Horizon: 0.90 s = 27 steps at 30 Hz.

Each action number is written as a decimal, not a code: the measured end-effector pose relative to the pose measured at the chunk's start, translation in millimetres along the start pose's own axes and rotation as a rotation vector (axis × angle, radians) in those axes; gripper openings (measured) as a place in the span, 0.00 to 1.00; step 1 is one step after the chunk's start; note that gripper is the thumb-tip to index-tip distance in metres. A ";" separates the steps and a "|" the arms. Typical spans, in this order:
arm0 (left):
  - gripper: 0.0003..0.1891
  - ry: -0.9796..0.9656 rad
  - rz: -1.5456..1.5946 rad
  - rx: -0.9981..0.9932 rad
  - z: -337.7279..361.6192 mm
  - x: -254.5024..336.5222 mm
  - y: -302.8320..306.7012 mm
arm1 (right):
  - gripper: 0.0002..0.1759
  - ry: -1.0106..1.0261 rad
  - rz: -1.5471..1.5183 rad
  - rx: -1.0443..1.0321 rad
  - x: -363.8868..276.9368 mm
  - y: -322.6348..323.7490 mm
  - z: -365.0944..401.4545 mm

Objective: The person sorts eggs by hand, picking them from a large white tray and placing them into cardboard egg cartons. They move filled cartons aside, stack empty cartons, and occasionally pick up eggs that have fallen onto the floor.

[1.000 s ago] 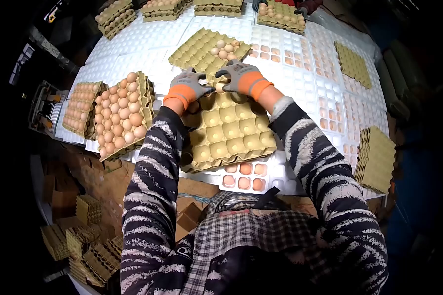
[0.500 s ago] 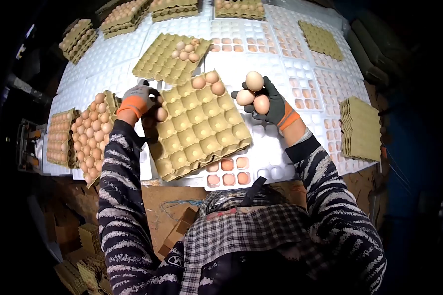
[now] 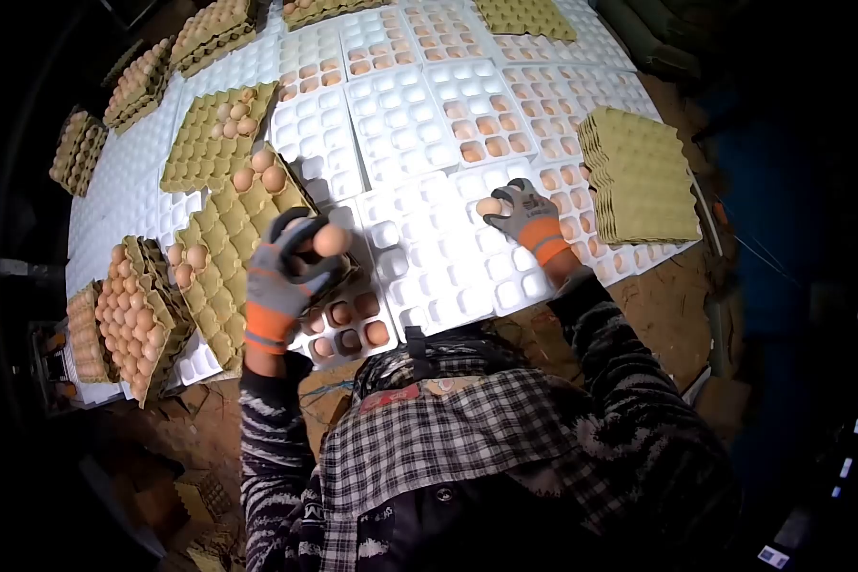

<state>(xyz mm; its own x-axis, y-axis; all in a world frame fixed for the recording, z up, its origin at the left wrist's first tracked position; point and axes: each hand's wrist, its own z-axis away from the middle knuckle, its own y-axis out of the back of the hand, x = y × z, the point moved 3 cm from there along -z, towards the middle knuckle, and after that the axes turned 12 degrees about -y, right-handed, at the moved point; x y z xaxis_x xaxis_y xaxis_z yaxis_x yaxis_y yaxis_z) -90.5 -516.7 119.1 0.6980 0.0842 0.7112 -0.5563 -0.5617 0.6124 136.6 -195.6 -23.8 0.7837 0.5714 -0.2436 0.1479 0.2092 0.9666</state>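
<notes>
My left hand, in a grey and orange glove, is closed around eggs above the right edge of a cardboard egg tray. One brown egg shows plainly at its fingers; another is partly hidden behind them. My right hand, gloved alike, points palm down over the white plastic egg trays. Its fingers are closed on a light brown egg at the cups; anything else under the palm is hidden. The cardboard tray holds a few eggs at its far corner and left side.
A second cardboard tray with several eggs lies beyond. Full egg trays stand at the left. A stack of cardboard trays rests on the right. White trays with eggs cover the table's far side.
The view has swung right. My left hand has moved from the cardboard tray's left side to its right edge. My right hand has turned palm down; three eggs showed in it, now one.
</notes>
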 end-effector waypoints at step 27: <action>0.38 0.354 -0.791 -0.198 -58.9 -105.3 -213.1 | 0.27 0.638 -0.500 -0.156 -81.1 -91.4 -91.0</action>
<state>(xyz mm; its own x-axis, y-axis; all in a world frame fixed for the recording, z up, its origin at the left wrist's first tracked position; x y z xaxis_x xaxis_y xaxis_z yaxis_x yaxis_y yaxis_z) -72.1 -357.4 -66.0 0.7490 0.6549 0.0999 -0.0610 -0.0820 0.9948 4.7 -188.8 -99.6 0.1471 0.7130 -0.6855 0.2660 0.6390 0.7217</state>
